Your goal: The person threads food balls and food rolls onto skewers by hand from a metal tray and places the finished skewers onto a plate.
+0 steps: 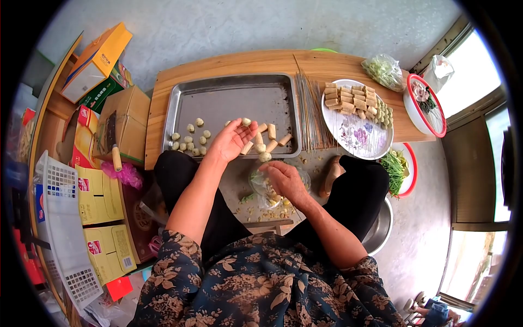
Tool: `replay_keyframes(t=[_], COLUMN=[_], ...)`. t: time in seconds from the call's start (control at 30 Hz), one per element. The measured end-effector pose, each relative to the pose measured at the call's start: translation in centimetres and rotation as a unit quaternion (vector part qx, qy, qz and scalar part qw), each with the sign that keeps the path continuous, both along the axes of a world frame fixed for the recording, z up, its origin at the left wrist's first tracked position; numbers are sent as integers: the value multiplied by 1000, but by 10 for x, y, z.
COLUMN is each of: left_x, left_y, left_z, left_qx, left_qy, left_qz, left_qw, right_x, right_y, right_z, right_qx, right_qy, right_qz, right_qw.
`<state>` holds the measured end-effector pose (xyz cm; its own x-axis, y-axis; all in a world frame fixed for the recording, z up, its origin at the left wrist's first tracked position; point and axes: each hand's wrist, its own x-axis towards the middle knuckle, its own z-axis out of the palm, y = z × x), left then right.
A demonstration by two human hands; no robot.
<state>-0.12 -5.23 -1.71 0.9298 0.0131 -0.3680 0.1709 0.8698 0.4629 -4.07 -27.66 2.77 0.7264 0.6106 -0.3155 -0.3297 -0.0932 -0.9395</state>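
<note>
My left hand (231, 140) is palm up over the front of the metal tray, with a pale speckled ball (246, 121) at its fingertips. Below and to the right, my right hand (285, 180) is closed in a pinch. Just above its fingers two balls (265, 157) line up as if on a skewer, though the thin stick is hard to make out. The tray (229, 95) holds several loose balls (190, 128) at its left front and short tan rolls (271, 131) at its right front. Thin metal skewers (309, 111) lie in a bundle beside the tray.
A floral plate (357, 133) of stacked tan rolls and green pieces sits right of the skewers. Bagged greens (383, 72) and a red-rimmed bowl (442, 128) stand farther right. A clear bag (267, 191) is between my knees; cardboard boxes (124, 122) and a white basket (68, 229) are left.
</note>
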Motion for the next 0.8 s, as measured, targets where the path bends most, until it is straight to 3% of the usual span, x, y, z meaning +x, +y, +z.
replay_keyframes(t=[0.8], left_x=[0], left_y=[-2], left_z=[0], left_qx=[-20], left_qy=[10], left_qz=[25], left_qw=[999], right_x=[0], right_y=[0], right_z=[-5], right_qx=[4], right_qy=[-6], right_qz=[5], right_qw=[1000])
